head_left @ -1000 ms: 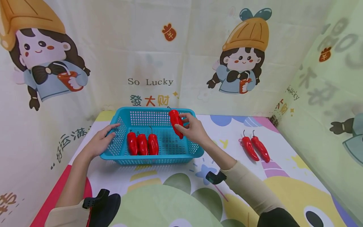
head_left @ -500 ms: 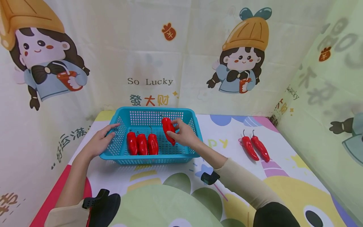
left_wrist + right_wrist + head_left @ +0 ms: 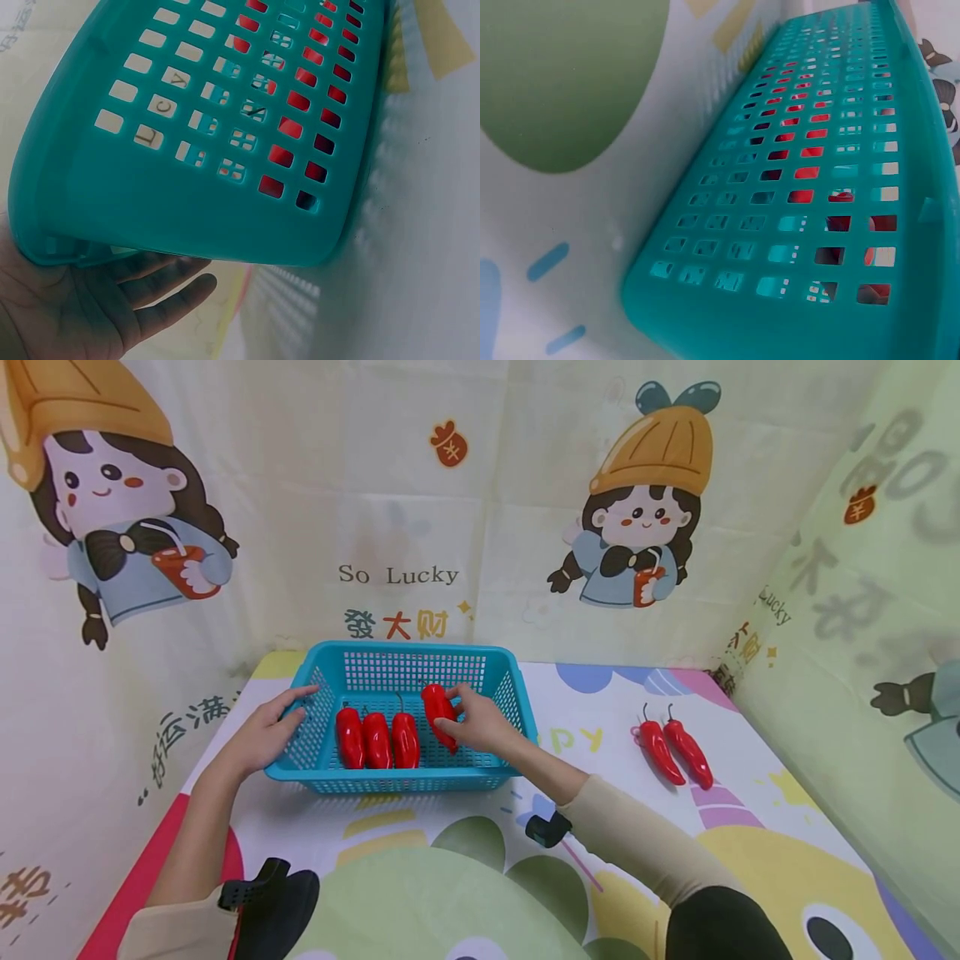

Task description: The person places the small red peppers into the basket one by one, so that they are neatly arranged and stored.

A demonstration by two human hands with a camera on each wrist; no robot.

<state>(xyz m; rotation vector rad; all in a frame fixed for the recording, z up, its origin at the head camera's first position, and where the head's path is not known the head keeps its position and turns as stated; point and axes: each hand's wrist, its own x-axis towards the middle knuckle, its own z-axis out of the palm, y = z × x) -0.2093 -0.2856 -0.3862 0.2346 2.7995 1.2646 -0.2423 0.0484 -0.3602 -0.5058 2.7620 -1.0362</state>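
Note:
In the head view my right hand (image 3: 480, 720) pinches a red chili pepper (image 3: 435, 706) between thumb and fingers, low inside the blue plastic basket (image 3: 405, 775). The pepper leans, stem end up and toward the left. To its left, three red peppers (image 3: 406, 742) lie side by side in the basket. My left hand (image 3: 264, 733) rests against the basket's left end, fingers mostly straight. The left wrist view has this hand (image 3: 105, 311) at the rim of the basket (image 3: 187, 236). Mesh of the basket (image 3: 742, 322) hides most of the right hand in the right wrist view.
Two more red peppers (image 3: 688, 753) lie together on the patterned tablecloth (image 3: 592, 693), right of the basket. Behind stands a cream curtain (image 3: 517, 518) with cartoon figures, and another printed curtain (image 3: 847, 635) closes off the right side.
My right hand has moved left and down with its pepper, from above the basket's right part to low beside the three peppers. The left hand has stayed in place.

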